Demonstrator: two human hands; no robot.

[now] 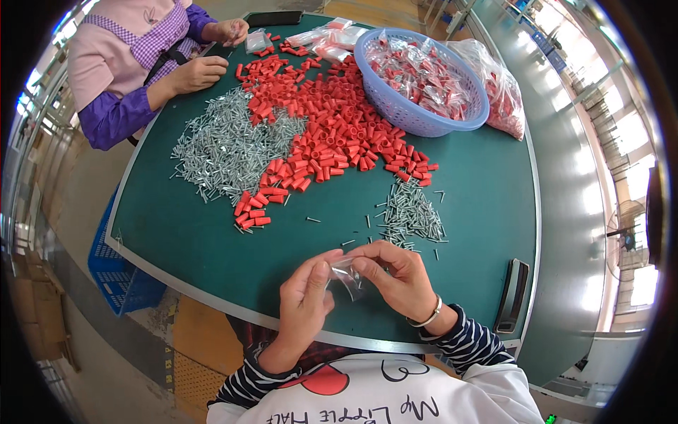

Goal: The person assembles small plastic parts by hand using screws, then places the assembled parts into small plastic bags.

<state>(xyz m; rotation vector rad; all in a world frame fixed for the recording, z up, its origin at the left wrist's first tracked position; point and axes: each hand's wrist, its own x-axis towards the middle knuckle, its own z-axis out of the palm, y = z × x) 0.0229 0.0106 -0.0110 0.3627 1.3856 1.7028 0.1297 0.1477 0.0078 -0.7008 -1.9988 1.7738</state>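
A small clear plastic bag point(347, 280) is pinched by its top edge between my two hands, over the near part of the green table. My left hand point(305, 297) closes on its left side, thumb against fingers. On the right side, my right hand point(400, 281) grips it the same way, with a bracelet at the wrist. Something small seems to lie inside the bag, too unclear to name. Just beyond my hands lies a small heap of screws point(411, 215). Red plastic caps point(332, 134) form a large pile farther off, beside a bigger heap of silvery screws point(226, 145).
A lavender basket point(424, 126) full of filled bags stands at the far right, with a large plastic sack point(505, 102) behind it. A co-worker point(141, 63) sits at the far left, hands at the table edge. A black phone-like object point(512, 295) lies near the right edge.
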